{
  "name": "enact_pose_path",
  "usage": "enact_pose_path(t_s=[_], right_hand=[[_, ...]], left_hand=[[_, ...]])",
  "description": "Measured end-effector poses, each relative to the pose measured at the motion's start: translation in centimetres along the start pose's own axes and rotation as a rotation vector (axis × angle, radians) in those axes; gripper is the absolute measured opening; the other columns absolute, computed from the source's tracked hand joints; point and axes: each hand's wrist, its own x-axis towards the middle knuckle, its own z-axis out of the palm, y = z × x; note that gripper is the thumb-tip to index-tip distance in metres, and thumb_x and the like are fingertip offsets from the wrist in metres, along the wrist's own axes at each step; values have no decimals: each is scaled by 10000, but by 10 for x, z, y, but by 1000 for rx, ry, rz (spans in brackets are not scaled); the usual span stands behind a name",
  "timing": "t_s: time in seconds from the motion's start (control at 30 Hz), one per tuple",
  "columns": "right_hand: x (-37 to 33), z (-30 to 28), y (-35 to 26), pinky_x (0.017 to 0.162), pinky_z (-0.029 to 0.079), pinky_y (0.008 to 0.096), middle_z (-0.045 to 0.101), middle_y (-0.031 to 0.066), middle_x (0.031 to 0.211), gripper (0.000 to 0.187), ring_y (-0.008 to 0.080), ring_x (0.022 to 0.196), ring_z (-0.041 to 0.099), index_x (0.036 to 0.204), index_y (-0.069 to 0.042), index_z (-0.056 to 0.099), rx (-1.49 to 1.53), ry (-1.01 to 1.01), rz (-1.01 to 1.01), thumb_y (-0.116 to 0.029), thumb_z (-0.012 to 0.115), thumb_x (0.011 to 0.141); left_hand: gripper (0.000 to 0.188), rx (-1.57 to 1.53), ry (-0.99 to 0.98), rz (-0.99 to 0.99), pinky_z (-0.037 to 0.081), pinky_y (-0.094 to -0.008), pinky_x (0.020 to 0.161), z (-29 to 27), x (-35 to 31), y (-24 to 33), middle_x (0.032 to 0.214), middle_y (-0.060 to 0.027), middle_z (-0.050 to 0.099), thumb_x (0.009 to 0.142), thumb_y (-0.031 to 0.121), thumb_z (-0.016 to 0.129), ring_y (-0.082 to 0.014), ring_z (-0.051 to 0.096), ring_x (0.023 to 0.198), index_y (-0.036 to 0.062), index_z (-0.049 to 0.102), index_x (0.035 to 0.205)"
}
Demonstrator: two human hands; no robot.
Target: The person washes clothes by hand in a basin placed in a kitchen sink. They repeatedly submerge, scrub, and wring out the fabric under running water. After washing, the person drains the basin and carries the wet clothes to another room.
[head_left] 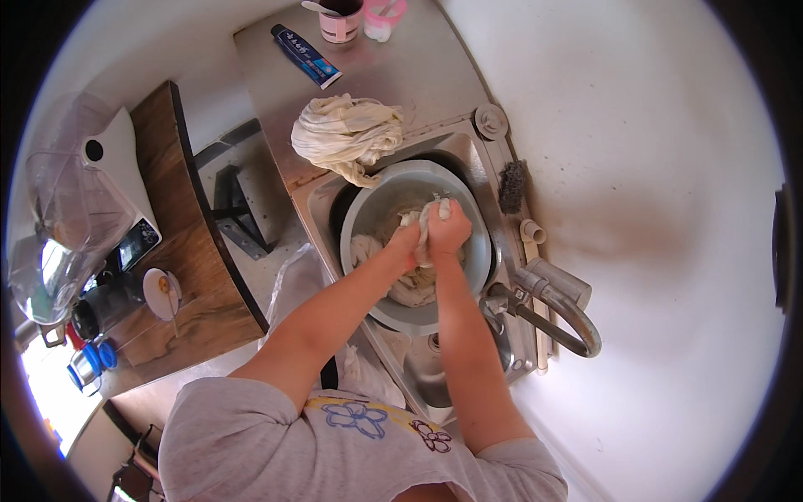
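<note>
head: both hands [407, 243] [450, 227] tight around pale cloth [424, 236]

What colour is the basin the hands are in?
The basin is pale grey, seen best in the head view.

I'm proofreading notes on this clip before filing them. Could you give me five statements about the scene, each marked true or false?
1. The left hand and right hand both grip a pale cloth. True.
2. The round basin stands on the wooden table. False: it sits in the metal sink.
3. A second, bunched cloth lies on the metal counter. True.
4. The dark blue tube stands upright in the pink cup. False: it lies on the metal counter.
5. The person's shirt has long sleeves. False: its sleeves are short, leaving both forearms bare.
</note>
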Motion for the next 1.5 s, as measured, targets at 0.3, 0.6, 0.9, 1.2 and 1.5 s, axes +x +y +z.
enact_pose_path(t_s=[0.3, 0.6, 0.9, 1.2, 1.5], right_hand=[[-19, 20, 67, 856, 414, 455, 505, 166, 1269, 353, 355, 1103, 519, 1112, -68, 552, 59, -241, 198, -326, 610, 878], [-34, 24, 97, 1029, 324, 503, 419, 124, 1386, 589, 372, 1239, 412, 1344, -171, 426, -357, -806, -221, -206, 669, 808], [-23, -34, -42, 691, 437, 276, 602, 79, 782, 165, 173, 752, 585, 790, -30, 608, 604, -516, 92, 30, 455, 779], [-54, -29, -97, 511, 415, 420, 556, 102, 634, 196, 329, 593, 546, 624, -87, 553, 21, -160, -200, -218, 663, 718], [13, -8, -19, 560, 425, 450, 562, 167, 625, 327, 382, 591, 536, 661, -48, 592, 6, 57, 43, -315, 625, 847]], left_hand=[[648, 1201, 233, 493, 378, -464, 988, -28, -11, 42, 1370, -209, 412, 893, 439, 547, -372, 432, 1224, 14, 371, 1350], [770, 1636, 120, 77, 234, -513, 1099, -29, 5, 40, 1536, -185, 137, 895, 512, 454, -433, 234, 1360, 139, 157, 1499], [919, 421, 181, -10, 447, -519, 909, -12, -26, 71, 1461, -137, 311, 825, 506, 646, -317, 438, 1251, 240, 95, 1510], [388, -35, -293, -113, 529, -405, 722, -45, -3, 40, 980, -115, 643, 884, 394, 619, -241, 639, 835, 123, 564, 1156], [386, 111, 9, -12, 540, -370, 686, -9, -20, 19, 1001, -88, 644, 874, 288, 614, -229, 656, 863, 34, 554, 1159]])
